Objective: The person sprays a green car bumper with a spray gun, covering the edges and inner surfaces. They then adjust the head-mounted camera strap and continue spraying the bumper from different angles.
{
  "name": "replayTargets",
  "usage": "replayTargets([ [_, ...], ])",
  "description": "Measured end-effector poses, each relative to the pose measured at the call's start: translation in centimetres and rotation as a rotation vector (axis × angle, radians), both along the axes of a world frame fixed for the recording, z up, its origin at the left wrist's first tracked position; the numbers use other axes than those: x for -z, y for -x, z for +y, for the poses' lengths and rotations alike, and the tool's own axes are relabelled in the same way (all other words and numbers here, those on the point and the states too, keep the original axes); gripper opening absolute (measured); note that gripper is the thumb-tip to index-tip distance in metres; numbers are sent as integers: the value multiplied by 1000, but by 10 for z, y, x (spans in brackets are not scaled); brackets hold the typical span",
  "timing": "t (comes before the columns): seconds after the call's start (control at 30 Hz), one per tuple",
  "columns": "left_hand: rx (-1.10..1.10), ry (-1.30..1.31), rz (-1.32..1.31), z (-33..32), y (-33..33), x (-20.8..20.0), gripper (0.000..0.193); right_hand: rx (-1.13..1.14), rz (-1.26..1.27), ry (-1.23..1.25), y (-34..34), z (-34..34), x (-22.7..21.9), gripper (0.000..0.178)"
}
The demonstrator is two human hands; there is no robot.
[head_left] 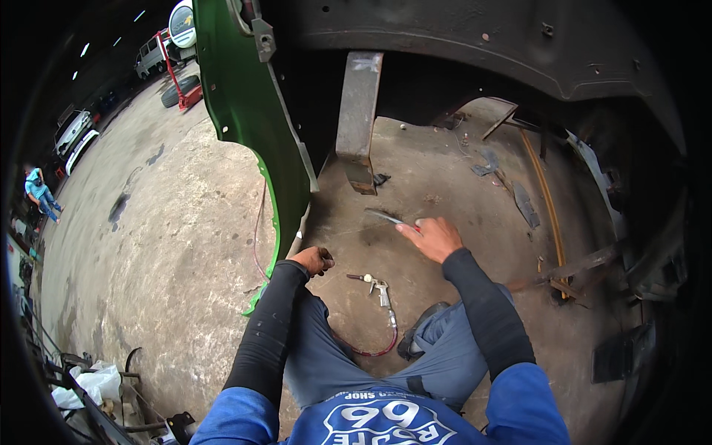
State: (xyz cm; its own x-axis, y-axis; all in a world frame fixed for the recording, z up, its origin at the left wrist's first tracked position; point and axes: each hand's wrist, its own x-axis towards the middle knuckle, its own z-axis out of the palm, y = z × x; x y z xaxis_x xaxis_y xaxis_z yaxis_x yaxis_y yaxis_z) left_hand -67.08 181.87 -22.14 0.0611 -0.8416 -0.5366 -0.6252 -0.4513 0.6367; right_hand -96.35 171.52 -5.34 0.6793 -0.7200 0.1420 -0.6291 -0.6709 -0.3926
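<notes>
My right hand [435, 239] is closed around the red handle of a slim hand tool with a narrow, slightly curved metal blade [383, 216]. The blade points left, over the concrete floor; its exact kind is unclear. Beside the lower edge of a green car body panel [256, 111], my left hand [314, 260] has its fingers curled in. Whatever they hold, if anything, is hidden. Between my knees an air blow gun [382, 291] lies on the floor, joined to a red hose [380, 351].
A metal bracket [359, 111] hangs down ahead, under a dark body panel [475, 44]. On the right are a yellow bar [545, 200] and scraps [525, 204]. Far left, a person [41, 194] sits near parked vehicles. A red stand [170, 70] and tyre [180, 90] are beyond the panel.
</notes>
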Motion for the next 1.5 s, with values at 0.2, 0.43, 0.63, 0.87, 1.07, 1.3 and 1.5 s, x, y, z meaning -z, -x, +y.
replayTargets([
  [0.2,-40,-45,-118,11,-16,5,40,-149,-482,232,8,23,-27,66],
  [0.43,-91,12,29,5,-9,-2,37,57,-177,5,-6,-2,2,67],
  [0.63,-59,-22,-49,18,-16,-3,43,-49,-430,106,27,20,-28,64],
  [0.87,-47,28,-27,-2,0,-4,36,6,-268,115,-7,14,-30,61],
  [1.07,-57,-33,-52,13,-18,-1,36,-62,-339,163,-6,40,-25,61],
  [1.3,-33,0,-7,9,-11,-3,35,-21,-255,131,-16,5,-14,64],
  [1.5,-56,-33,-38,22,-17,7,36,154,-363,-99,34,-6,43,67],
])
